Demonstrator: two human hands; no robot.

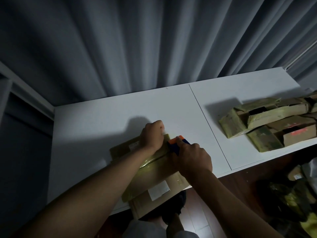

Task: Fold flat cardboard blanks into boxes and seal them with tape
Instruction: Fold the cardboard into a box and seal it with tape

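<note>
1. Where the desk [120,107] meets its front edge, a brown cardboard box [154,176] lies flat and overhangs it – a glossy yellowish tape strip [151,161] runs along its top seam, and a white label [158,189] sits near the front.
2. The left hand [151,137] is curled at the box's far end, pinching the tape.
3. The right hand [192,160] grips a blue-and-orange tape dispenser [177,144] on the seam.
4. Taped boxes [267,124] are piled at the desk's right end.

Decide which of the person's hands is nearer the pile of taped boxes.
Right. The right hand grips the tape dispenser on the side towards the pile of taped boxes; the left hand lies beyond it.
</note>
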